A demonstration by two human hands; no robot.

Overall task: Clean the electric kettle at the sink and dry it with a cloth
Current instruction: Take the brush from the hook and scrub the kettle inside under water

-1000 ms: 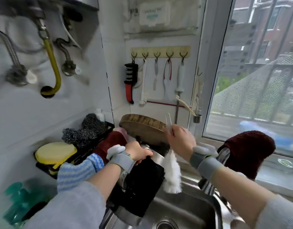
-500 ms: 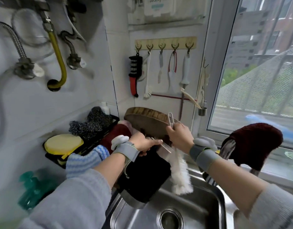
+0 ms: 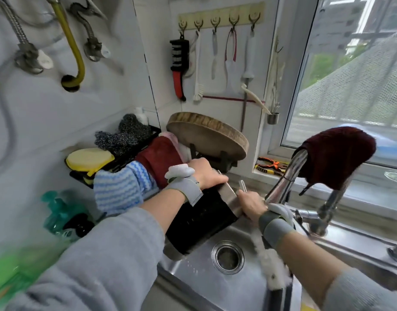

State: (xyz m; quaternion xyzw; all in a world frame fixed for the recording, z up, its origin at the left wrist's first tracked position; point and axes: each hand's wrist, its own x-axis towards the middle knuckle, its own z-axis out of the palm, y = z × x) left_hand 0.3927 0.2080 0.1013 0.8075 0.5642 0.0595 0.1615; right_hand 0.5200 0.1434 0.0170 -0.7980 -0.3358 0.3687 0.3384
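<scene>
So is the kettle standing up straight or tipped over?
Tipped. The kettle leans over the sink, its steel rim pointing up toward the tap, held by the left hand.

Home kitchen, steel sink [image 3: 193,274], faucet [image 3: 285,178], hanging utensils [image 3: 230,57], round chopping board [image 3: 206,138]

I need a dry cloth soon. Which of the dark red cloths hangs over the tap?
The dark red cloth by the window, draped over the faucet; the other red cloth lies beside the sponge rack.
</scene>
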